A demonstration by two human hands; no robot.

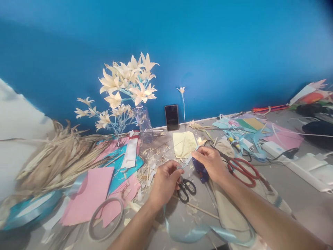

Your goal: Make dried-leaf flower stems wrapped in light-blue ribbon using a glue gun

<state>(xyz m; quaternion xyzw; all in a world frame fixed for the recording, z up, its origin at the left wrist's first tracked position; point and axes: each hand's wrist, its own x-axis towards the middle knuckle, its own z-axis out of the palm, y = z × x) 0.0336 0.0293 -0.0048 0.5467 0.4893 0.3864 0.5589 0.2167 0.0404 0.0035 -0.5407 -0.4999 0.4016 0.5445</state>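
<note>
My left hand is closed in a pinch on a light blue ribbon, whose tail drops below the hand and curls over the table. A short stretch of it runs up toward my right hand. That hand pinches a small cream flower just under its petals; the stem is mostly hidden by the fingers. Directly beneath lies a dark blue tool, partly covered, its kind unclear. Black-handled scissors rest beside my left hand. Larger red-handled scissors lie past my right wrist.
Cream flowers stand in a clear bottle by the blue wall. A phone leans there. Dried husks, pink paper, a ribbon roll and a tape ring lie left. A power strip sits right.
</note>
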